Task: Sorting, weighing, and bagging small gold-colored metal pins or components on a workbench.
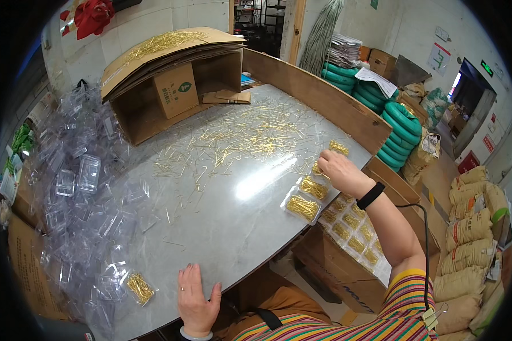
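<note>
My right hand [344,172] reaches to the table's right edge, its fingers curled down over a clear plastic pack of gold wire hooks [317,167]. Its fingertips are partly hidden, but they seem closed on that pack. In line with it stand other filled packs: one beyond the hand [339,148] and two nearer me, a middle pack [313,187] and a near pack [302,208]. My left hand [198,300] lies flat at the near table edge, fingers stretched and thumb apart, holding nothing. Left of it sits another filled pack [139,287]. Loose gold hooks [256,139] are strewn over the table's far half.
Empty clear plastic cases [91,193] heap along the left side. A cardboard box [330,267] beside the right edge holds rows of filled packs [355,230]. A cardboard shelf [210,71] stands at the back, more hooks [165,44] on top. A wooden board [318,94] borders the far right.
</note>
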The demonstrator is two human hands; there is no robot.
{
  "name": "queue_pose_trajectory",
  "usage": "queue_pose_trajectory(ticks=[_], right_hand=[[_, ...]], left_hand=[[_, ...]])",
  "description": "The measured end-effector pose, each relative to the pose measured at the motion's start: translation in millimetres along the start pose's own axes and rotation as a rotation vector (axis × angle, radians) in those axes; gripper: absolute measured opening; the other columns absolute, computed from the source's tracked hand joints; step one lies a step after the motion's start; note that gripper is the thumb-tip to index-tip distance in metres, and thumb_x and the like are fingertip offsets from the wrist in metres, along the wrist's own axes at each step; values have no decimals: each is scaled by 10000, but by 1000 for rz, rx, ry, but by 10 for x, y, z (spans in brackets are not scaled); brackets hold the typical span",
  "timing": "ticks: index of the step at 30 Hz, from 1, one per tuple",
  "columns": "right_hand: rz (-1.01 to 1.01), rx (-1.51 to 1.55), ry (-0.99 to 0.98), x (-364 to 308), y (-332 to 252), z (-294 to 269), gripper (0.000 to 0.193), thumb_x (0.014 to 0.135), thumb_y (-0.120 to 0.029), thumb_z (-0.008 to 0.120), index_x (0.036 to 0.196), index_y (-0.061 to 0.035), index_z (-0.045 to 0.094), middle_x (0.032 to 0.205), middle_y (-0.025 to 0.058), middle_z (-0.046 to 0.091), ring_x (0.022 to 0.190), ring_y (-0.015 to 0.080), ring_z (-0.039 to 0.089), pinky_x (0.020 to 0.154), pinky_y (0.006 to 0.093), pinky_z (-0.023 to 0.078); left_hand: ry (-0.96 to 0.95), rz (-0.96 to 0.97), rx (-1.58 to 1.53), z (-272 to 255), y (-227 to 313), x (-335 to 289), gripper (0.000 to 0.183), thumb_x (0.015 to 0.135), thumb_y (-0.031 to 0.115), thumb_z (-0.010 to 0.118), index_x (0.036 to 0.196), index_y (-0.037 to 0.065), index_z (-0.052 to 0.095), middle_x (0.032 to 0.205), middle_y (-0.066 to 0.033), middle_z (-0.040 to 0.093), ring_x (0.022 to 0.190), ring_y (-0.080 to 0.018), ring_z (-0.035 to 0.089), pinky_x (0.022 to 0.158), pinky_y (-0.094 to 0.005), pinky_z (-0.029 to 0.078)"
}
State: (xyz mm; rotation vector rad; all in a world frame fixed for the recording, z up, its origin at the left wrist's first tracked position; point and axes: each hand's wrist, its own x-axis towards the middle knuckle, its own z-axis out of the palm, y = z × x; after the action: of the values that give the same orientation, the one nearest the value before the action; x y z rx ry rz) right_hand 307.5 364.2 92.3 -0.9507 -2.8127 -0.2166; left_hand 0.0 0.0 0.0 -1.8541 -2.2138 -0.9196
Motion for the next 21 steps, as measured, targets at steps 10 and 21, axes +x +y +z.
queue_pose_trajectory(ticks=[10, 21], right_hand=[[-33, 80, 492, 585, -543, 17, 295, 938, -164, 674, 1194, -32, 611, 1275, 147, 618, 1160, 335, 605, 952, 425, 493], [1049, 1284, -135, -854, -269, 161, 286, 986, -275, 702, 1076, -4, 700, 888, 49, 706, 695, 70, 628, 590, 255, 508]], left_hand=[[10, 21, -7, -12, 4, 19, 655, 847, 206, 763, 1383, -75, 513, 1300, -271, 589, 1243, -434, 558, 1114, -547, 420], [-20, 34, -19, -33, 18, 3, 637, 865, 193, 744, 1391, -77, 506, 1330, -255, 576, 1275, -424, 539, 1128, -545, 410]])
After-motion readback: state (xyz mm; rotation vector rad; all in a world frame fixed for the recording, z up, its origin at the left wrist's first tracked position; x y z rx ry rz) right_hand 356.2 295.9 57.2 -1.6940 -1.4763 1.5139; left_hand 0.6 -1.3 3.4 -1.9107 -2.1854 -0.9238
